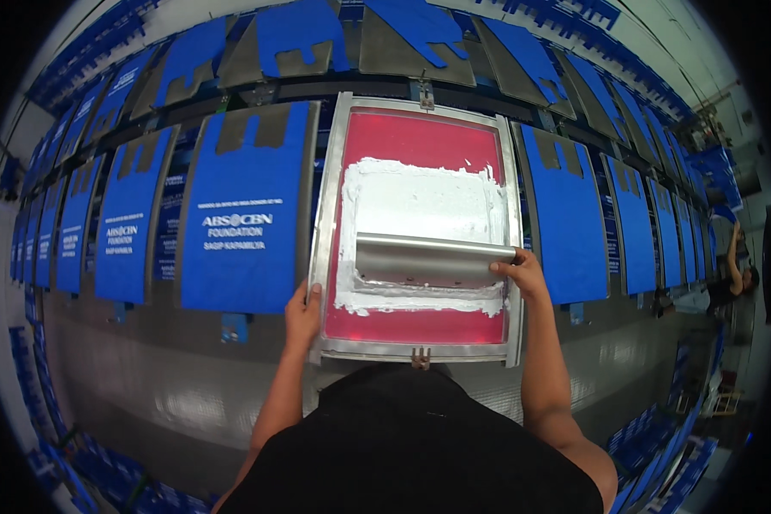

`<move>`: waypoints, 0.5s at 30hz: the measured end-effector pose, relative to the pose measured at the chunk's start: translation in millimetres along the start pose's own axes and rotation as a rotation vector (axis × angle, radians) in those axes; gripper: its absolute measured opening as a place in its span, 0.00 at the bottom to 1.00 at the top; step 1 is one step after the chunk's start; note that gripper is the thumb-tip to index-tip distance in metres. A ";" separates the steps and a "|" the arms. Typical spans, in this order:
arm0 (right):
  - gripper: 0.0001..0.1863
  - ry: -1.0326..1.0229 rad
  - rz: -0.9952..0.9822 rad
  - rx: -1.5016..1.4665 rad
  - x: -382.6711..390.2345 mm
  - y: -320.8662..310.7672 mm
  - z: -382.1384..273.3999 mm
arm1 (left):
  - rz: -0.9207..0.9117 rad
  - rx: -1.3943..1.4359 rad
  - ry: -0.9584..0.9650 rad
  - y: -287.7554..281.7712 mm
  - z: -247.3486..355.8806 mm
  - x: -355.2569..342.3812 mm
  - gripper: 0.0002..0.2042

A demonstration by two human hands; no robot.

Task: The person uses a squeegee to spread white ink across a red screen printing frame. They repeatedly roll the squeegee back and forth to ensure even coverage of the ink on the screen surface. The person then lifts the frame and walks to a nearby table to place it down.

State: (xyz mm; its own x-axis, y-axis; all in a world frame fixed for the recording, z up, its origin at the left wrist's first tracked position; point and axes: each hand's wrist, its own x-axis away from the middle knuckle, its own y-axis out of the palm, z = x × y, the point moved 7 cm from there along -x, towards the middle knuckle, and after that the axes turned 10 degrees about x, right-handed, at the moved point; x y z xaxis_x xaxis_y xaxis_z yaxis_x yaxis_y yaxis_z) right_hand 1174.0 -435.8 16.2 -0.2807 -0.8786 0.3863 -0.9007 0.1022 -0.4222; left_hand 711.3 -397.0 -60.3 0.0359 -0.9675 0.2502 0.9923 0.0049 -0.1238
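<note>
In front of me lies a screen printing frame (pixel 324 214) with metal edges and a red mesh (pixel 420 135). White ink (pixel 428 201) is spread thickly over the middle of the mesh. My right hand (pixel 520 272) grips the right end of a wide silver squeegee (pixel 428 259), thumb on its near face. The squeegee lies crosswise over the lower part of the inked area. At the left edge of the frame, my left hand (pixel 302 313) is closed round the metal rail, its fingers partly hidden behind it.
Left of the frame, a blue bag panel (pixel 244 206) with white print lies on a board. Unprinted blue panels (pixel 565 214) lie to the right. A second row of boards with blue panels (pixel 300 38) runs behind. Another person (pixel 732 278) stands at the far right.
</note>
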 end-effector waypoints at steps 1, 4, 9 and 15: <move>0.23 -0.007 -0.019 -0.028 -7.8 -7.9 9.9 | 0.015 -0.002 -0.021 10.2 2.8 3.2 0.24; 0.24 0.002 -0.085 -0.060 -30.5 -21.7 16.9 | 0.101 -0.038 -0.050 25.4 -5.5 10.0 0.23; 0.27 -0.026 -0.112 -0.007 -54.4 -43.5 28.3 | 0.152 -0.136 -0.125 50.5 12.5 14.6 0.24; 0.29 -0.077 -0.082 0.080 -72.6 -37.8 44.2 | 0.179 -0.090 -0.167 42.9 -13.2 2.4 0.28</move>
State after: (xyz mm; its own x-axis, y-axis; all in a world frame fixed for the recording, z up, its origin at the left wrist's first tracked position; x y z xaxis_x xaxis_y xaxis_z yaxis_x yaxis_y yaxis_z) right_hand 1243.1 -396.5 -32.2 -0.1782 -0.9158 0.3599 -0.8894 -0.0066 -0.4571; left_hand 752.4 -402.4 -77.6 0.2368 -0.8979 0.3711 0.9540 0.1426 -0.2636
